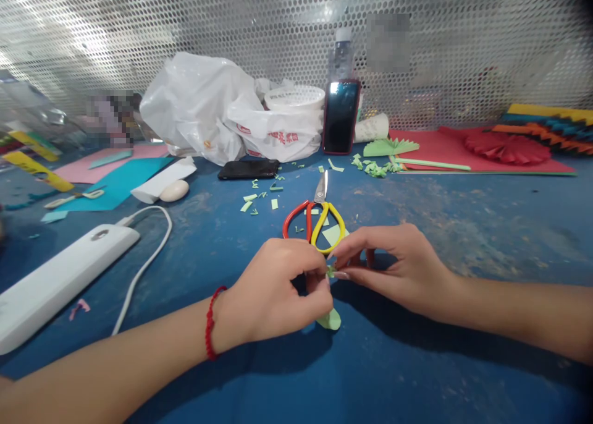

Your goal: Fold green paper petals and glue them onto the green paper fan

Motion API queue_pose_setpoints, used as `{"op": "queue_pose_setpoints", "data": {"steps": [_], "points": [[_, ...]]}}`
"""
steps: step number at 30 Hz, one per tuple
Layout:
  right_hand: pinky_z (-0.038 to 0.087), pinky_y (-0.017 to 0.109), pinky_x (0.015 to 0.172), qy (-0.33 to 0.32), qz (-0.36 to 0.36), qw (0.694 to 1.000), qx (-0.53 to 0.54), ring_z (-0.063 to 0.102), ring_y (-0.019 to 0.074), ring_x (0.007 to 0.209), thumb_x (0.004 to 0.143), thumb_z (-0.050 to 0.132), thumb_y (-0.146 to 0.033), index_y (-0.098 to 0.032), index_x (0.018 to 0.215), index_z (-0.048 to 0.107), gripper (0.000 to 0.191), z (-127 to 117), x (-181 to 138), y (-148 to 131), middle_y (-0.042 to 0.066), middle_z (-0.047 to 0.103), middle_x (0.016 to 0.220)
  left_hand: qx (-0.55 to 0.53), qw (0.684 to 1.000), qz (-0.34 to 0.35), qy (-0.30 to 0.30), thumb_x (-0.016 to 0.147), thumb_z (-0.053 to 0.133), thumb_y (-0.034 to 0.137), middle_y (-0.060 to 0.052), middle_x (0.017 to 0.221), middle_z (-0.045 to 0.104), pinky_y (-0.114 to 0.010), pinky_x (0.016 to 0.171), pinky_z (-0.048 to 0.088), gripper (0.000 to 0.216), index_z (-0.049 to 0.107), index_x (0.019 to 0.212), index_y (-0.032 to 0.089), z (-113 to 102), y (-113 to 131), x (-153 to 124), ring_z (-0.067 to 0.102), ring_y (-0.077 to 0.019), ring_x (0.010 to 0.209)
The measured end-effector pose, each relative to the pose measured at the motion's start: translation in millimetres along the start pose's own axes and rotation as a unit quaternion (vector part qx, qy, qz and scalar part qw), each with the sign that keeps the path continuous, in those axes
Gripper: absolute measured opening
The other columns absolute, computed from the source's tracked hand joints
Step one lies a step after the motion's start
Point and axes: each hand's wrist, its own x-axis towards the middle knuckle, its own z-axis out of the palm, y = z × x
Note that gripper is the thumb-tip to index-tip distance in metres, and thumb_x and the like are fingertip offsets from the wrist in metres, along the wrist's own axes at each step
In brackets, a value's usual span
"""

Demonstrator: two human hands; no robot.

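Note:
My left hand (282,288), with a red braided bracelet (211,325) at its wrist, is closed in a pinch on a small piece of light green paper (330,271). From the right, my right hand (393,260) pinches the same piece between thumb and forefinger. Below my left thumb a rounded light green paper shape (330,320) shows, partly covered; whether it joins the small piece I cannot tell. Just beyond my hands lie scissors (319,211) with one red and one yellow handle, blades pointing away. A green paper scrap (332,235) lies under the yellow handle.
Green snippets (274,204) are scattered past the scissors. A black phone (248,169) lies flat; another phone (341,118) stands against a bottle (343,56). White bags (199,109) stand behind. Left is a white device (60,282) with a cable (143,269); right, red paper (430,149).

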Motion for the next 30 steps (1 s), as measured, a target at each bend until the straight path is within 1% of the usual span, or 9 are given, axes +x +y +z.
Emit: {"op": "queue_pose_setpoints", "data": {"steps": [4,8,17,24,30], "points": [[0.052,0.015,0.059,0.001,-0.017,1.0,-0.004,0.067,0.0079,0.065,0.081,0.075,-0.009,-0.019,0.088,0.072,0.013,-0.3,0.1,-0.2,-0.002,0.076,0.082,-0.004,1.0,-0.005,-0.006,0.073,0.055,0.012,0.003,0.056,0.057,-0.018,0.055,0.039,0.016,0.057,0.058,0.014,0.0,0.7,-1.0,0.048,-0.0071,0.052],[0.05,0.016,0.058,-0.004,-0.024,1.0,-0.003,0.066,0.0082,0.064,0.082,0.073,-0.009,-0.019,0.089,0.071,0.012,0.1,-0.1,-0.3,-0.002,0.075,0.082,-0.008,1.0,-0.012,-0.014,0.072,0.055,0.012,0.003,0.057,0.057,-0.019,0.055,0.039,0.013,0.057,0.059,0.015,0.4,0.8,-0.5,0.048,-0.0075,0.052],[0.049,0.017,0.057,-0.015,-0.035,0.999,-0.002,0.064,0.0082,0.062,0.084,0.068,-0.006,-0.02,0.087,0.07,0.014,0.0,-0.2,-1.1,-0.002,0.074,0.079,-0.024,0.999,0.005,-0.03,0.074,0.054,0.011,0.003,0.058,0.055,-0.019,0.056,0.039,0.015,0.054,0.059,0.015,-0.1,0.3,0.7,0.046,-0.0079,0.054],[0.051,0.019,0.056,-0.016,0.002,1.0,0.008,0.065,0.0095,0.062,0.083,0.071,-0.011,-0.021,0.081,0.07,0.01,-0.8,0.0,-1.8,-0.002,0.074,0.076,-0.018,0.999,0.013,-0.045,0.077,0.054,0.012,0.002,0.058,0.057,-0.021,0.057,0.038,0.017,0.058,0.06,0.014,-0.8,0.6,0.8,0.047,-0.0089,0.056],[0.051,0.019,0.058,-0.016,0.022,0.999,0.034,0.066,0.0093,0.064,0.081,0.073,-0.009,-0.019,0.083,0.07,0.011,-0.1,1.0,-0.4,-0.002,0.074,0.079,-0.028,0.998,-0.006,-0.054,0.08,0.055,0.014,0.002,0.059,0.057,-0.02,0.056,0.038,0.019,0.06,0.061,0.014,-0.4,-1.2,2.0,0.047,-0.0081,0.055]]}}
